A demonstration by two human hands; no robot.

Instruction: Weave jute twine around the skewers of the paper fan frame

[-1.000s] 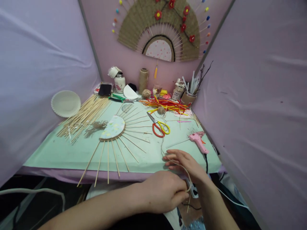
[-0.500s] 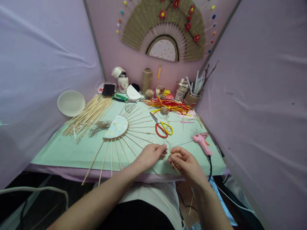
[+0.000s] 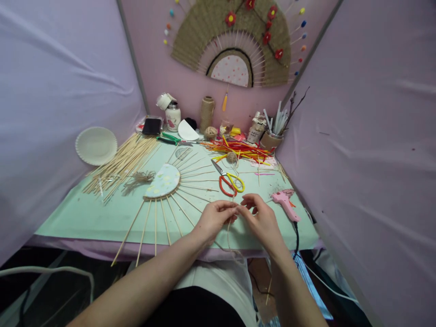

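My left hand [image 3: 218,217] and my right hand [image 3: 258,217] meet fingertip to fingertip over the front edge of the table. Both are closed in a pinch on a thin tan twine [image 3: 228,234], whose loose end hangs below the fingers. The exact spot where they grip is partly hidden. Left of my hands lies a half-round patterned piece [image 3: 165,180] with thin wooden sticks [image 3: 184,210] fanning out from its curved edge. Just beyond my fingers rest scissors [image 3: 226,179] with one red and one yellow handle. The twine runs back toward a small ball of twine [image 3: 232,157].
A pink glue gun [image 3: 285,202] with its black cord lies at right. Loose bamboo sticks [image 3: 127,163] and a white paper plate [image 3: 96,145] are at left. Red and yellow pipe cleaners [image 3: 238,149], jars and a twine spool [image 3: 207,114] line the back. A decorated fan [image 3: 235,41] hangs above.
My right hand has moved left and slightly up, so its fingertips now meet those of my left hand. The twine end now hangs below them. The view has shifted slightly.
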